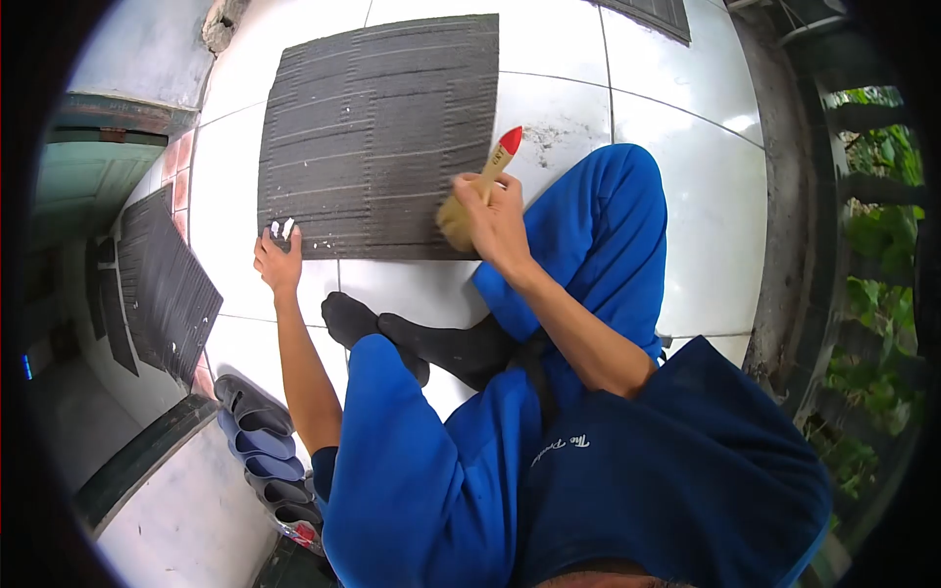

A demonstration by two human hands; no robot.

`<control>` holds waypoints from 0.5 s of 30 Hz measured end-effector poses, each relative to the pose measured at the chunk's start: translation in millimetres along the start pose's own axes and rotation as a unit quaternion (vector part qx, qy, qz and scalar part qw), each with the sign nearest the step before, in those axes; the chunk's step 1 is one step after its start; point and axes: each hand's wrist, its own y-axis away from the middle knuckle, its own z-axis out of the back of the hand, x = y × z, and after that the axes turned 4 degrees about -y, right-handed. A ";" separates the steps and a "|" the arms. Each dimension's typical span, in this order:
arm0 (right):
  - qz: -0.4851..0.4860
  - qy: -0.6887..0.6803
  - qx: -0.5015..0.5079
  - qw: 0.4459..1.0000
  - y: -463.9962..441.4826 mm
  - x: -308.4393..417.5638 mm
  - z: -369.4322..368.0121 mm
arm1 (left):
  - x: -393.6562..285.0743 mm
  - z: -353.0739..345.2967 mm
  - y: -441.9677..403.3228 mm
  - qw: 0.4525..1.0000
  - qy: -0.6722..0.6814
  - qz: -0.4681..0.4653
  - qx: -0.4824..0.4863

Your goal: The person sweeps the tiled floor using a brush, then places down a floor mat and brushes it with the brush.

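A dark grey ribbed mat lies flat on the white tiled floor, with small white bits along its near left part. My right hand is closed round a brush with a pale wooden handle and a red tip. The brush's tan bristles are over the mat's near right corner. At the near left corner, my left hand has its fingers spread on the mat's edge, beside small white pieces.
Another ribbed mat is at the left, by a doorway. Several dark and blue slippers stand in a row at lower left. Part of a dark mat shows at the top. My crossed legs are close below the large mat.
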 end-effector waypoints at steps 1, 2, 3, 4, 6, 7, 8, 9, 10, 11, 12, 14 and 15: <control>0.033 -0.030 0.035 0.998 1.9 20.4 1.3 | 1.9 -2.1 4.1 1.000 0.001 0.003 0.002; -0.062 -0.190 0.138 0.970 8.2 63.7 10.6 | 2.6 -2.4 9.8 1.000 0.004 0.003 0.002; -0.126 -0.244 0.166 0.947 23.4 88.6 7.1 | 0.0 -0.8 11.3 1.000 0.007 0.003 0.000; 0.076 -0.131 0.160 0.975 34.9 84.7 -6.0 | -2.9 1.1 9.8 1.000 0.013 0.002 -0.007; 0.099 -0.235 0.233 0.939 60.8 110.6 -22.3 | 1.6 -5.2 10.9 1.000 0.017 -0.018 -0.018; 0.109 -0.201 0.224 0.947 58.9 107.0 -22.8 | 3.4 -7.9 9.8 1.000 0.017 -0.017 -0.015; 0.119 -0.167 0.215 0.955 53.6 99.4 -22.5 | 5.5 -10.6 8.2 1.000 0.018 -0.016 -0.013; 0.117 -0.154 0.188 0.963 46.1 81.6 -21.0 | 4.9 -10.0 9.2 1.000 0.014 -0.016 -0.014; 0.115 -0.140 0.162 0.970 36.0 56.4 -17.5 | 3.5 -9.5 9.6 0.999 0.017 -0.021 -0.023; 0.111 -0.125 0.136 0.976 26.3 41.2 -10.9 | 1.4 -8.5 10.8 0.999 0.020 -0.024 -0.030; 0.085 -0.079 0.102 0.988 14.6 24.7 -2.1 | 0.8 -7.8 14.0 0.999 0.023 -0.028 -0.038; 0.025 0.011 0.041 0.999 -9.4 -7.9 15.6 | -2.2 -6.2 17.4 0.999 0.020 -0.018 -0.033; 0.016 0.050 0.008 0.999 -16.0 -13.8 17.9 | -3.3 -7.3 16.5 0.999 0.020 -0.014 -0.032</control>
